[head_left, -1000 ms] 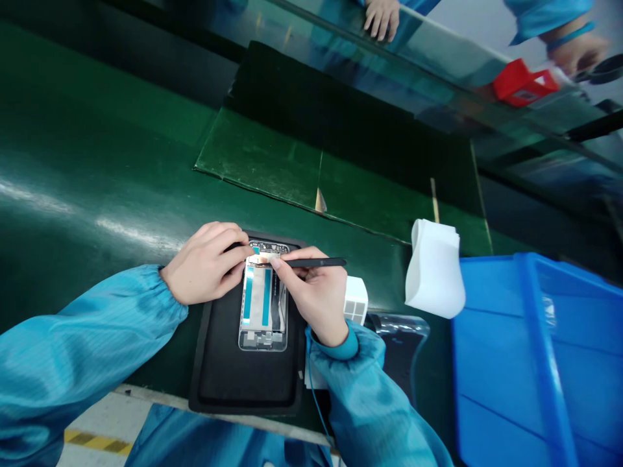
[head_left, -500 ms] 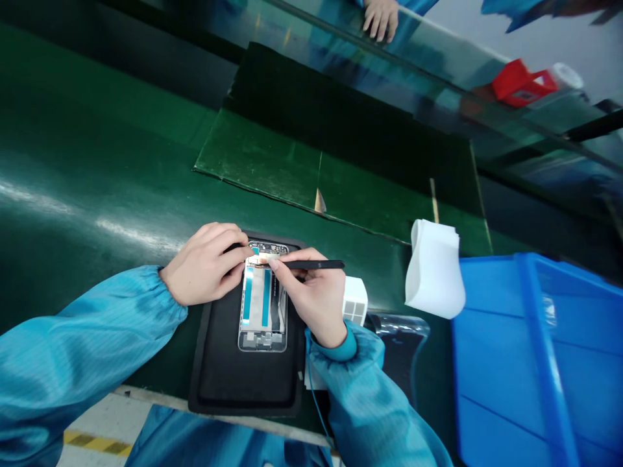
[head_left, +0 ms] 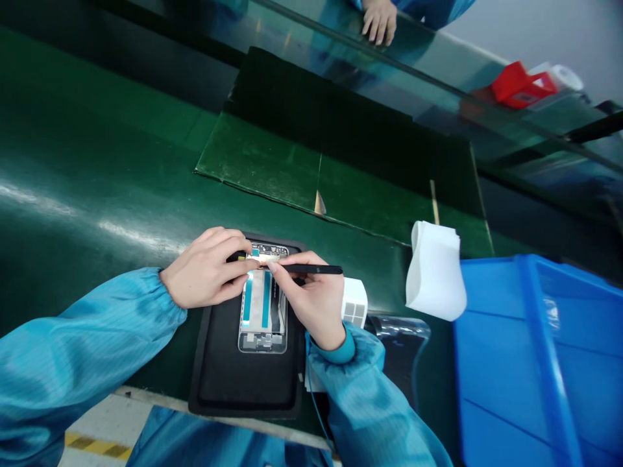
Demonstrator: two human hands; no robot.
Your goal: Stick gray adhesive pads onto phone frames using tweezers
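Observation:
A phone frame (head_left: 263, 311) with two blue strips lies face up on a black mat (head_left: 228, 370) at the near edge of the green bench. My left hand (head_left: 207, 269) rests curled on the mat and pinches the frame's upper left corner. My right hand (head_left: 311, 301) grips a thin black stylus (head_left: 314, 268) like a pen, its tip on a small pale part at the frame's top edge, right beside my left fingertips.
A small white block (head_left: 354, 303) and a curled white sheet stack (head_left: 433, 272) lie right of the mat, then a blue bin (head_left: 535, 363). A green pad (head_left: 341, 181) lies further back. Another person's hand (head_left: 377, 19) and a red object (head_left: 520, 83) are beyond the glass rail.
My hands have barely moved; the stylus tip stays at the frame's top edge. Across the rail, another person's arm at the top right has gone out of view.

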